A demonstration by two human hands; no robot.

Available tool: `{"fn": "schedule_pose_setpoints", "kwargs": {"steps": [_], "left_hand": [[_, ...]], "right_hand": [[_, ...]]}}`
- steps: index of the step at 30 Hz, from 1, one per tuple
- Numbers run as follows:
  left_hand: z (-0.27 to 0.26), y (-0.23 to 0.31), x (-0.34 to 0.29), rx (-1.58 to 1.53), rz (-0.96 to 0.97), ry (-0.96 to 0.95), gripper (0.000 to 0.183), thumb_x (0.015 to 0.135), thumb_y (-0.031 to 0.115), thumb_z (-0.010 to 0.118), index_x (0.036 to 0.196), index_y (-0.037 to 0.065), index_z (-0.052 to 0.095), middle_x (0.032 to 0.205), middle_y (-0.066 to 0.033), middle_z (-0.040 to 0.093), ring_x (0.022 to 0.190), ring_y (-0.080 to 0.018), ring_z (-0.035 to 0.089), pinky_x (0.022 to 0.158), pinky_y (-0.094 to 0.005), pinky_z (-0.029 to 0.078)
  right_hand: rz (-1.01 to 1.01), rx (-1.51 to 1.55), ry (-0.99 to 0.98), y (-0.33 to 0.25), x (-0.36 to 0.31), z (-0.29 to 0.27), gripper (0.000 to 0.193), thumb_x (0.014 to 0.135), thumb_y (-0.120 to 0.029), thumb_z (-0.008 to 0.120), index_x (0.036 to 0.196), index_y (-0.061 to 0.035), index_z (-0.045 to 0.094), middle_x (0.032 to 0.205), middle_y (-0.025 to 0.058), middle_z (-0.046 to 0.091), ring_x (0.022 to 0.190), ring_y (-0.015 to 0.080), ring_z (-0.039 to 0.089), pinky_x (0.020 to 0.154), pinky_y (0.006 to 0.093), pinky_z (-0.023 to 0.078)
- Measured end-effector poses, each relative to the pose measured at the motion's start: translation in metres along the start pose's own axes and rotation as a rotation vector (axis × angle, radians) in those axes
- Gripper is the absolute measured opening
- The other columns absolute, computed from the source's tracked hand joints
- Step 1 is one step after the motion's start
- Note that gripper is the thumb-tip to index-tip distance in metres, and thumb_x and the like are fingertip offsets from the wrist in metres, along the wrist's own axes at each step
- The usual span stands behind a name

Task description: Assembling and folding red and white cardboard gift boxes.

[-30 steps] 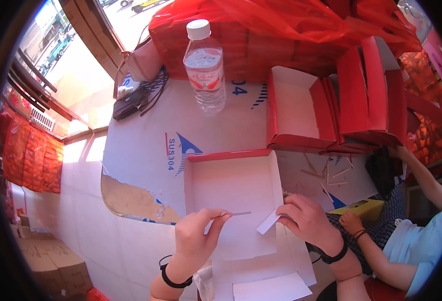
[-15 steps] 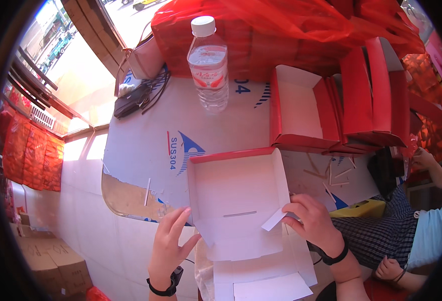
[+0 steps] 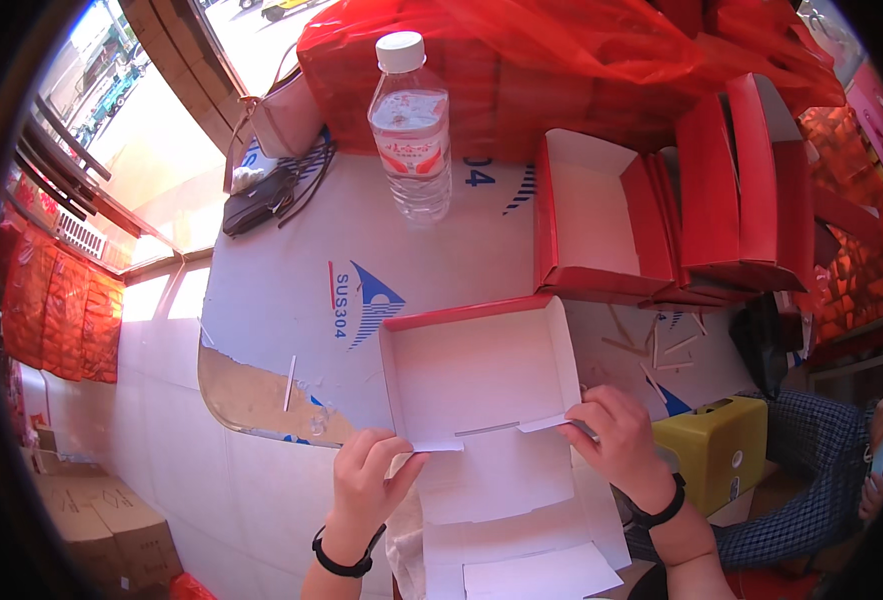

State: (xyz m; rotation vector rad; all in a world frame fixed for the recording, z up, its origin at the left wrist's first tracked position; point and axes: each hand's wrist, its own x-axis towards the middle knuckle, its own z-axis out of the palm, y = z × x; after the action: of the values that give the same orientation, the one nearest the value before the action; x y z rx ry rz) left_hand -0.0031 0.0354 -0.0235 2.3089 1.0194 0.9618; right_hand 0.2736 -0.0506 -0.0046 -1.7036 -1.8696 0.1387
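Observation:
A partly folded cardboard box [image 3: 483,365], white inside and red outside, stands at the near edge of the table with its back and side walls up. Its front panel [image 3: 506,482] slopes down toward me, over more white card [image 3: 546,574]. My left hand [image 3: 369,470] pinches the left corner flap [image 3: 439,446] between thumb and fingers. On the other side, my right hand [image 3: 613,438] pinches the right corner flap [image 3: 541,424]. Both flaps are turned inward across the box's front. A dark band sits on each wrist.
Beyond the box stands a water bottle [image 3: 411,130]. Red folded boxes [image 3: 611,205] crowd the table's right side, near loose paper strips [image 3: 658,345]. A pink bag [image 3: 289,118] and dark pouch [image 3: 259,202] lie far left. Another person [image 3: 811,470] sits at the right beside a yellow-green case [image 3: 713,445].
My left hand has moved right and now holds the left flap, folded inward. The right flap has turned further inward in my right hand. The person at the right has shifted back.

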Motion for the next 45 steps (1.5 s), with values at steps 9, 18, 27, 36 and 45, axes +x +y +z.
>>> {"fn": "schedule_pose_setpoints", "kwargs": {"steps": [9, 18, 27, 36, 45], "left_hand": [[0.006, 0.003, -0.004, 0.247, 0.147, 0.151, 0.029, 0.067, 0.011, 0.083, 0.084, 0.008, 0.060, 0.085, -0.0060, 0.061, 0.084, -0.0256, 0.059, 0.070, -0.0353, 0.048], [0.014, -0.014, -0.012, 0.217, 0.251, 0.134, 0.025, 0.070, 0.012, 0.081, 0.089, 0.014, 0.064, 0.106, -0.0019, 0.067, 0.107, -0.0265, 0.056, 0.083, -0.0360, 0.046], [0.008, -0.020, -0.026, 0.352, 0.349, 0.026, 0.025, 0.077, 0.001, 0.067, 0.100, 0.011, 0.067, 0.115, -0.0041, 0.065, 0.117, -0.0314, 0.053, 0.099, -0.0463, 0.040], [-0.014, -0.013, -0.025, 0.446, 0.350, -0.420, 0.056, 0.065, 0.014, 0.067, 0.119, 0.002, 0.053, 0.139, -0.0148, 0.040, 0.134, -0.0408, 0.031, 0.109, -0.0630, 0.026], [-0.012, -0.014, -0.027, 0.453, 0.347, -0.387, 0.059, 0.062, 0.016, 0.068, 0.117, 0.001, 0.053, 0.138, -0.0139, 0.043, 0.132, -0.0400, 0.034, 0.109, -0.0620, 0.028]], "right_hand": [[-0.066, -0.060, 0.027, -0.001, -0.001, 0.003, 0.022, 0.068, -0.011, 0.078, 0.087, -0.0136, 0.066, 0.090, 0.0066, 0.055, 0.077, 0.0245, 0.055, 0.064, 0.0348, 0.047], [-0.097, -0.183, 0.067, -0.003, -0.004, 0.004, 0.022, 0.072, -0.013, 0.077, 0.092, -0.0167, 0.068, 0.103, 0.0043, 0.056, 0.097, 0.0237, 0.055, 0.076, 0.0347, 0.050], [-0.264, -0.381, -0.069, 0.004, -0.013, 0.002, 0.032, 0.083, -0.007, 0.061, 0.114, -0.0102, 0.064, 0.139, 0.0075, 0.049, 0.127, 0.0307, 0.045, 0.101, 0.0409, 0.042], [-0.286, -0.275, -0.382, 0.008, -0.013, -0.014, 0.063, 0.076, -0.009, 0.061, 0.137, -0.0134, 0.044, 0.147, 0.0193, 0.035, 0.136, 0.0362, 0.036, 0.111, 0.0523, 0.030], [-0.257, -0.259, -0.342, 0.009, -0.014, -0.008, 0.073, 0.068, -0.009, 0.067, 0.137, -0.0141, 0.044, 0.145, 0.0173, 0.034, 0.135, 0.0372, 0.036, 0.109, 0.0537, 0.032]]}}
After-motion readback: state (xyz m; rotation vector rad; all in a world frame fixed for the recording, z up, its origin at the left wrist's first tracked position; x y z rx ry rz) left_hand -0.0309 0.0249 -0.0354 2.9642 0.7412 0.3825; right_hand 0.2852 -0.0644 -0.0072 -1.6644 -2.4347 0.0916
